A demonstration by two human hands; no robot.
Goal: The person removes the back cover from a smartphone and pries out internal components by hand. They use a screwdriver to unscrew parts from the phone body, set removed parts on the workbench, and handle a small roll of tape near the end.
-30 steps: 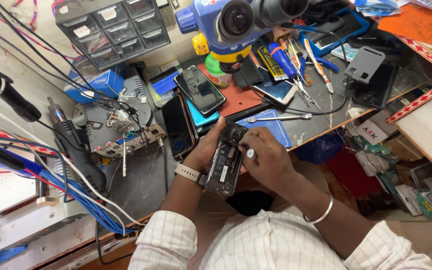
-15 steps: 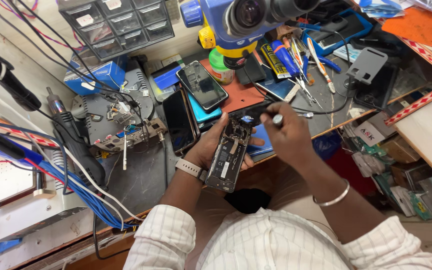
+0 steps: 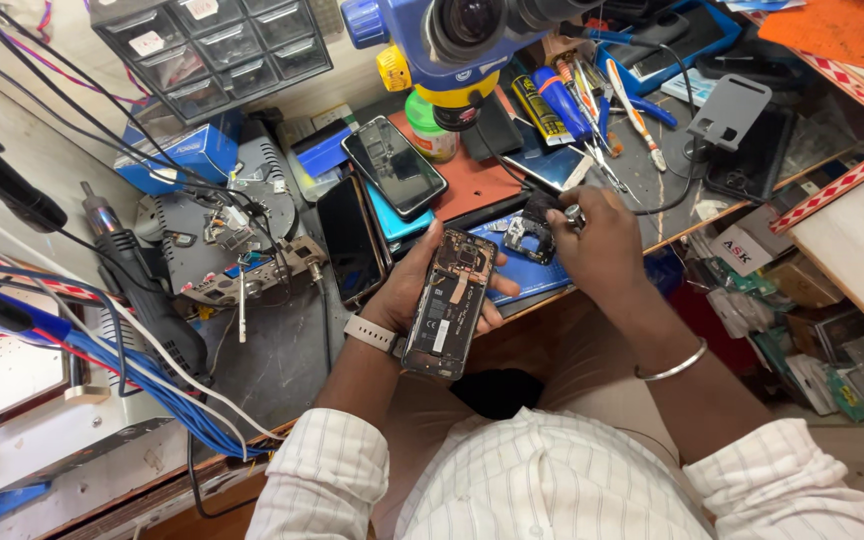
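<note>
- hot air wand [image 3: 142, 290] and tangled cables lying at the bench's left side
- left hand [image 3: 414, 292] cradling the opened phone [image 3: 449, 302], back cover off, over the bench edge
- right hand [image 3: 600, 240] pinching a small metal tool [image 3: 573, 213], touching a black module [image 3: 528, 238] on the blue mat [image 3: 522, 275]

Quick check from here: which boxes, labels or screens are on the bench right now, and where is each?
Blue box: rectangular, back left, under the drawer cabinet.
Drawer labels: small white tags on the cabinet's clear drawers, top left.
Dark phone screen: black glass, unlit, lying on the red mat.
White label: on a box below the bench edge, right.
Opened phone: back off, held in left hand, white sticker inside.
Right hand: on a small part.
</note>
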